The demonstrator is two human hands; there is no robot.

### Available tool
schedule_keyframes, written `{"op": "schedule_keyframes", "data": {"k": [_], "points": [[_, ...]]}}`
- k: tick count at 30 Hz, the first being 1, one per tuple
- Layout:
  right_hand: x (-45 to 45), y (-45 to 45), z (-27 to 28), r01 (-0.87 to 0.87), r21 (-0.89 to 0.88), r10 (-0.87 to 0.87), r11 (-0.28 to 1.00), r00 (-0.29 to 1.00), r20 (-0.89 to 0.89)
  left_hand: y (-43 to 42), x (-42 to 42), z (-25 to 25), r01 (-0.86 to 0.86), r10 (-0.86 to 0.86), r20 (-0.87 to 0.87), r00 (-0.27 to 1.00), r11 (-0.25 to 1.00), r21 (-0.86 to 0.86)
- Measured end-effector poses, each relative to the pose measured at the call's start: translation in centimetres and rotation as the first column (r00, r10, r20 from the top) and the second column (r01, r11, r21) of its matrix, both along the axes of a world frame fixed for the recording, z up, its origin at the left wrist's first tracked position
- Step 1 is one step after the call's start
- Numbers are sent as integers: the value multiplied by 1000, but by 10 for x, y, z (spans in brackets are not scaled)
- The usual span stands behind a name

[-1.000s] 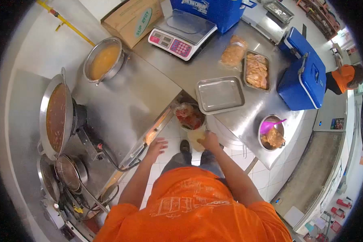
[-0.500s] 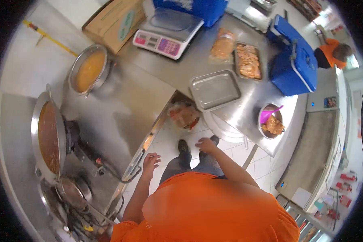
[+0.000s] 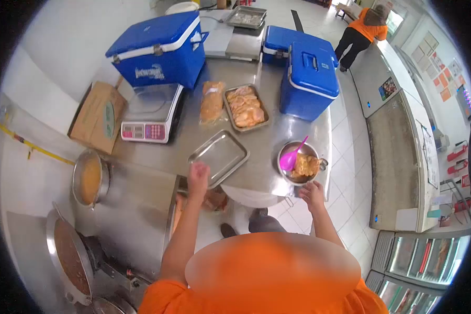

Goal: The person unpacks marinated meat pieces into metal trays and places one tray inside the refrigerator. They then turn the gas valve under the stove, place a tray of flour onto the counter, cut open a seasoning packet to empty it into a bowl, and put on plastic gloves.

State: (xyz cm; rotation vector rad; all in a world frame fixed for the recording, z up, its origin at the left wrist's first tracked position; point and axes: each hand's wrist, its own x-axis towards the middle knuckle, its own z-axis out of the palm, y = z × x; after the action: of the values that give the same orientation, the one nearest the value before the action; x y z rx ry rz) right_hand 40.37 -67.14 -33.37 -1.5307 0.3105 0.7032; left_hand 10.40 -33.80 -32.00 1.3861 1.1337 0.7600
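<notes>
My left hand (image 3: 198, 179) is over the near left corner of a shallow metal tray (image 3: 220, 154) with nothing in it. Motion blurs its fingers, so I cannot tell whether they touch the rim. Just below a round metal bowl (image 3: 285, 175), my right hand (image 3: 312, 194) reaches up with its fingers apart and holds nothing. Inside the bowl are a magenta plastic scoop (image 3: 289, 161) and orange-brown marinated meat (image 3: 305, 166). Behind the shallow tray lies a deeper tray of raw seasoned meat (image 3: 245, 107), beside a clear bag of orange-coloured food (image 3: 212, 102).
Blue coolers (image 3: 157, 52) (image 3: 310, 78) stand on the steel table, near a scale (image 3: 150, 112) and a cardboard box (image 3: 97, 118). Pots of liquid (image 3: 90, 178) (image 3: 70, 256) are at left. Chest freezers (image 3: 395, 157) line the right, where another person (image 3: 363, 29) leans.
I have turned toward the steel table and come closer. Both hands have risen from near my legs, the left to the shallow tray, the right to the bowl.
</notes>
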Motion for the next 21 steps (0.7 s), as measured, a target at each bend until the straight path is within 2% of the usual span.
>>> {"op": "schedule_keyframes", "data": {"k": [2, 3, 4, 5, 6, 7, 8, 9, 11, 12, 14, 17, 20, 21], "points": [[24, 3, -7, -127, 0, 127, 992, 992, 25, 35, 56, 11, 7, 15, -133, 991, 986, 164], [34, 2, -12, -189, -3, 189, 982, 981, 40, 44, 73, 6, 22, 55, -271, 961, 961, 275], [35, -5, -23, -330, -100, 344, 939, 916, 207, 70, 97, -4, 53, 109, -375, 921, 917, 396], [42, -3, -23, -379, -113, 395, 919, 879, 268, 97, 121, -15, 87, 188, -466, 864, 858, 507], [50, -1, -23, -423, -128, 441, 897, 835, 329, 125, 139, -30, 73, 195, -477, 857, 870, 487], [58, 2, -25, -461, -145, 479, 875, 787, 388, 174, 173, -53, 6, 34, -223, 974, 984, 176], [69, 2, -39, -380, -318, 488, 869, 765, 421, 207, 185, -76, -23, 56, 125, 991, 968, -250], [77, 5, -25, -256, -428, 463, 867, 733, 499, 233, 194, -98, 12, 156, 272, 950, 848, -530], [96, 4, 5, 63, -683, 615, 728, 382, 690, 219, 204, -49, -238, 543, 155, 826, 584, -776], [106, 7, -2, 93, -737, 671, 669, 351, 653, 236, 212, -65, -245, 628, 160, 762, 508, -826], [129, 8, -20, 151, -830, 778, 536, 294, 556, 277, 211, -129, -234, 781, 135, 609, 339, -911], [156, 5, -41, 13, -876, 849, 482, 240, 471, 257, 207, -134, -286, 474, 11, 880, 549, -785], [160, -5, -59, -2, -876, 837, 482, 296, 460, 258, 196, -125, -170, 383, 12, 924, 437, -883], [157, -8, -68, 17, -882, 839, 470, 302, 453, 261, 202, -119, -143, 352, 27, 936, 449, -882]]}}
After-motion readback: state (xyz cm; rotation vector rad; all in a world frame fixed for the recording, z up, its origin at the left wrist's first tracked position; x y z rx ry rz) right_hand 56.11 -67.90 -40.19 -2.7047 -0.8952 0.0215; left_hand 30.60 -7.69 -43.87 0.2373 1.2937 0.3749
